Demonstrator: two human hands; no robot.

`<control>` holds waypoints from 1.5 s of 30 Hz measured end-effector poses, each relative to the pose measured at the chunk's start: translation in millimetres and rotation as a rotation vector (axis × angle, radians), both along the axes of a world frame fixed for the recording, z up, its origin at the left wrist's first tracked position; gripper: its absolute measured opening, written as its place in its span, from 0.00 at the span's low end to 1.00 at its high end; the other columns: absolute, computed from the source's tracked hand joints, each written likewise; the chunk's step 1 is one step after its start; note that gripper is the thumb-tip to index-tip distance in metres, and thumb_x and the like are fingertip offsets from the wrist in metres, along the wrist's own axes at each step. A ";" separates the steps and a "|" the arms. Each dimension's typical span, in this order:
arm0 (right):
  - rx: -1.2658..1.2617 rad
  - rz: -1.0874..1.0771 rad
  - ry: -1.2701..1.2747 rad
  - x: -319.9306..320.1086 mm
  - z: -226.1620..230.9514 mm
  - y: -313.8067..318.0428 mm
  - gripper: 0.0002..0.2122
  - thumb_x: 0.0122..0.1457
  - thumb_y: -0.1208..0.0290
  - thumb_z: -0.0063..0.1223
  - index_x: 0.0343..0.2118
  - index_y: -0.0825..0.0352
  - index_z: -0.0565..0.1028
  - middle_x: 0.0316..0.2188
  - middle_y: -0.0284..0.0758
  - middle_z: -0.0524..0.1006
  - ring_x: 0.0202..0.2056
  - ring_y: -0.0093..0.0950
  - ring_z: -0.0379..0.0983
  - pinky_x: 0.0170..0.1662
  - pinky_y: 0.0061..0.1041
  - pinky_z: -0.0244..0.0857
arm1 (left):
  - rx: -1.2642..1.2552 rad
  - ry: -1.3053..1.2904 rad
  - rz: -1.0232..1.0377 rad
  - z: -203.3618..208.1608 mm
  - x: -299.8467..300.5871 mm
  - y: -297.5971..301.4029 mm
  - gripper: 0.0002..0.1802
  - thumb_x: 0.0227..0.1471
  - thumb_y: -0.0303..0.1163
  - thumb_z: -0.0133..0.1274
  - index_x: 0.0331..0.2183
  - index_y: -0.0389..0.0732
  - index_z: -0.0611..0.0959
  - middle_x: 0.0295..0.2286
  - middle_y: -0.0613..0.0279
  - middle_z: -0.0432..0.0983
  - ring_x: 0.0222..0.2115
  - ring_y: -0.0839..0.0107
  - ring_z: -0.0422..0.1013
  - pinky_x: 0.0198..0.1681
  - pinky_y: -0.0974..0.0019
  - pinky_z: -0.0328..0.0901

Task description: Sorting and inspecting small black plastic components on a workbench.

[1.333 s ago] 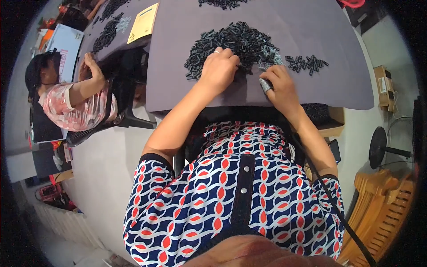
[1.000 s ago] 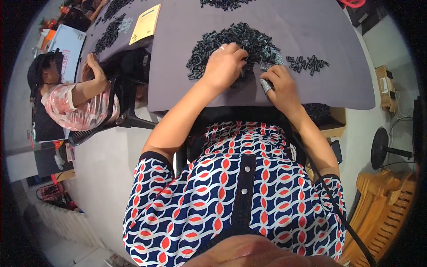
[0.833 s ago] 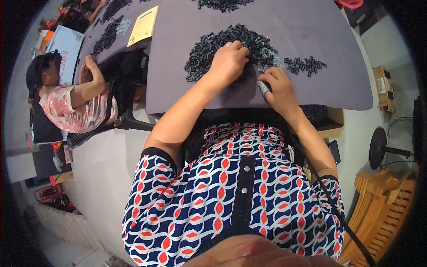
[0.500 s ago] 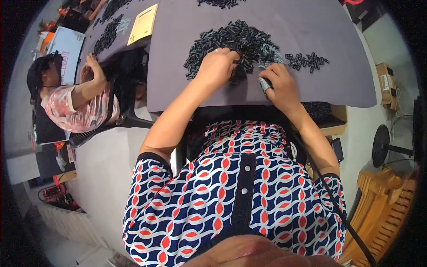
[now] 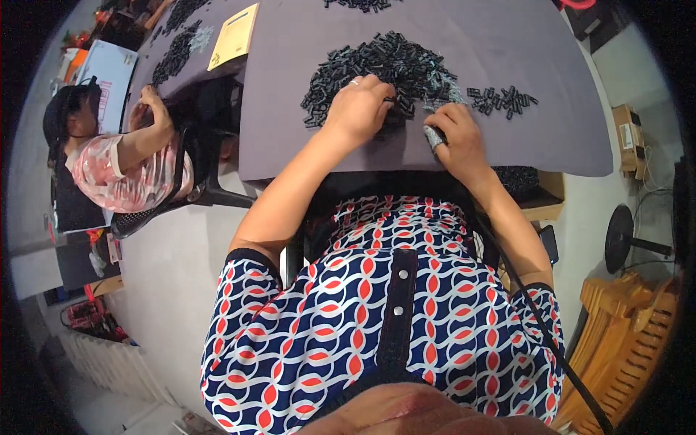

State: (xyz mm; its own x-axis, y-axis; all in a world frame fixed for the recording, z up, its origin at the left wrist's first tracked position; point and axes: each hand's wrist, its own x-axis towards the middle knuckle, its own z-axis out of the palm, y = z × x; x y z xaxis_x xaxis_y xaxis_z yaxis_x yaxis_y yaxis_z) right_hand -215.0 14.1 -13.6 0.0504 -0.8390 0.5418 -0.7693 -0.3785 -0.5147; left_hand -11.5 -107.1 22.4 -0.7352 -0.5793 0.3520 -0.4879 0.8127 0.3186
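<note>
A big heap of small black tube-like pieces (image 5: 377, 58) lies on the grey-covered table. My left hand (image 5: 357, 110) rests at the near edge of the heap, its fingers bent together on a small black piece that shows dark at the fingertips. To its right, my right hand (image 5: 458, 138) is closed near the table's front edge, thumb and fingers drawn together. One digit of that hand carries a silvery wrap (image 5: 434, 135). What the right fingertips hold, if anything, is hidden. Just beyond them are clear or pale small pieces (image 5: 444, 88) at the heap's right side.
Right of the heap lies a smaller group of black pieces (image 5: 504, 101). A yellow envelope (image 5: 233, 36) sits toward the far left. Under the table's right front is a box of black pieces (image 5: 518, 181). A person (image 5: 130, 163) sits at the left beside other piles.
My left hand has shifted slightly up and to the right, with its fingers drawn closer together and a dark piece showing at their tips. My right hand stays nearly in place.
</note>
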 end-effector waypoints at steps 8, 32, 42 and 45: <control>0.008 -0.001 0.009 0.4 1.8 2.4 0.13 0.43 0.81 0.56 0.35 0.67 0.76 0.35 0.37 0.72 0.41 0.39 0.70 0.45 0.37 0.68 | -0.007 -0.184 0.050 3.6 -20.1 -1.8 0.12 0.47 0.30 0.62 0.36 0.41 0.83 0.34 0.53 0.75 0.40 0.51 0.72 0.43 0.53 0.69; 0.021 0.029 -0.085 -1.5 0.5 -3.6 0.14 0.42 0.82 0.54 0.36 0.66 0.76 0.35 0.39 0.73 0.42 0.42 0.71 0.44 0.38 0.67 | 1.183 0.701 0.075 4.1 27.7 29.6 0.10 0.60 0.23 0.52 0.45 0.35 0.78 0.34 0.62 0.80 0.32 0.77 0.76 0.39 0.72 0.72; 0.342 0.100 -0.684 2.8 21.6 -2.2 0.13 0.49 0.85 0.52 0.38 0.68 0.78 0.35 0.34 0.78 0.38 0.26 0.76 0.42 0.24 0.69 | 1.434 0.757 0.080 8.3 28.4 63.5 0.11 0.64 0.27 0.48 0.47 0.35 0.77 0.34 0.60 0.81 0.29 0.76 0.76 0.36 0.73 0.72; 0.408 0.182 -0.784 12.2 29.5 0.6 0.09 0.54 0.84 0.55 0.39 0.69 0.78 0.35 0.30 0.78 0.38 0.19 0.75 0.43 0.20 0.68 | 1.491 0.793 0.067 7.0 26.0 67.9 0.12 0.65 0.29 0.47 0.47 0.35 0.76 0.33 0.61 0.80 0.29 0.77 0.76 0.36 0.73 0.72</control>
